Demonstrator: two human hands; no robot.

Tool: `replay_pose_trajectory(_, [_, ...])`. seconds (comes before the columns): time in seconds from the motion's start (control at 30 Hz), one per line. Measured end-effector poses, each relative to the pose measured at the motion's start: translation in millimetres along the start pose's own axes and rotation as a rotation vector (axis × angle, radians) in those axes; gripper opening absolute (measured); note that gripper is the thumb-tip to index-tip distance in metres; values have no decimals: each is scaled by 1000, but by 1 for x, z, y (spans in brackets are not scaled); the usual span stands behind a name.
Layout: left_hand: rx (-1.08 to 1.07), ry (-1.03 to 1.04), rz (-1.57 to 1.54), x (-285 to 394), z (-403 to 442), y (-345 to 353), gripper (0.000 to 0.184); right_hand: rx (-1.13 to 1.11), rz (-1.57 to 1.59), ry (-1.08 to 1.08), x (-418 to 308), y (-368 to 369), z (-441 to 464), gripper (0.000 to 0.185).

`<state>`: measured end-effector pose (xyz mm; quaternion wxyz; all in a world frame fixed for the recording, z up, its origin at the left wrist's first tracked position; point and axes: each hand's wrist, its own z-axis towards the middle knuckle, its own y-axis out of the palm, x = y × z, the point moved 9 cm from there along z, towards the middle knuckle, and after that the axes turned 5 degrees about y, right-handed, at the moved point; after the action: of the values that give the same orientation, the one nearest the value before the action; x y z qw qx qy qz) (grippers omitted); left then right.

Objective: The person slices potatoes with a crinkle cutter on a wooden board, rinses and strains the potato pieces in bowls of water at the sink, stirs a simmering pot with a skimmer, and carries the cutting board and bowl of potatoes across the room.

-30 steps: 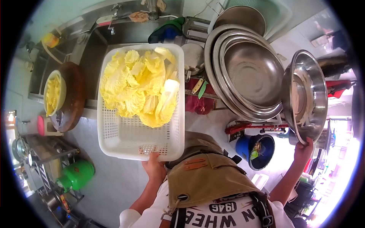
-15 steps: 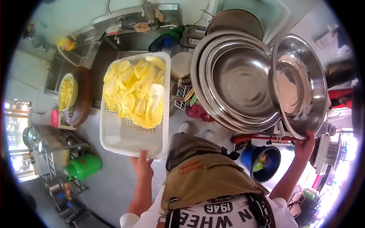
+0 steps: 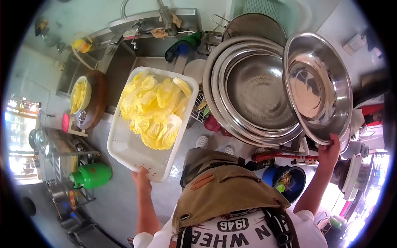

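Observation:
My left hand (image 3: 141, 178) grips the near edge of a white plastic basket (image 3: 124, 155) with perforated walls and floor. Yellow cabbage leaves (image 3: 155, 109) are heaped toward the far end of this basket, which is tilted. On the right, the fingers of my right hand (image 3: 329, 151) are closed on the rim of a shiny steel basin (image 3: 341, 78), which leans up on its side. That basin overlaps a nest of several steel bowls, with a perforated colander (image 3: 260, 91) innermost.
Steel sinks (image 3: 136, 53) line the far wall. At left, a bowl of yellow leaves (image 3: 80, 95) rests near a round wooden board (image 3: 99, 99). A green gas cylinder (image 3: 95, 174) stands on the left floor, and a blue-black bin (image 3: 295, 190) holding scraps is at right.
The basket has turned and its near end has swung left with my left hand. My right hand has shifted slightly left, and the steel basin has moved left and up over the bowls.

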<state>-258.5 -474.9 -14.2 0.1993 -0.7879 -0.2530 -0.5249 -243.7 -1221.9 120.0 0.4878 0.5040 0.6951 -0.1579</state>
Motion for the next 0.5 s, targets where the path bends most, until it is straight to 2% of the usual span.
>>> replay_pose_trajectory(0.2, [186, -182, 33, 2, -9, -19, 72, -46, -2, -9, 0, 11, -4, 17])
replay_pose_trajectory(0.3, [280, -78, 76, -1, 9, -43, 72, -79, 0, 19, 4, 4, 5, 19])
replay_pose_trajectory(0.33, [324, 200, 285, -8, 38, -88, 71, -57, 1, 16, 3, 1, 3, 18])
replay_pose_trajectory(0.37, [356, 492, 492, 24, 33, -75, 68, -33, 4, 9, 3, 3, -2, 18])
replay_pose_trajectory(0.4, [444, 776, 717, 53, 20, -59, 66, -30, 18, 4, 1, 2, -6, 17])
replay_pose_trajectory(0.43, [531, 1077, 940, 135, -36, 14, 61, -27, 35, -1, 0, 2, -9, 16])
replay_pose_trajectory(0.5, [221, 1075, 751, 173, -57, 89, 56, -63, 50, -32, -4, -2, -9, 12])
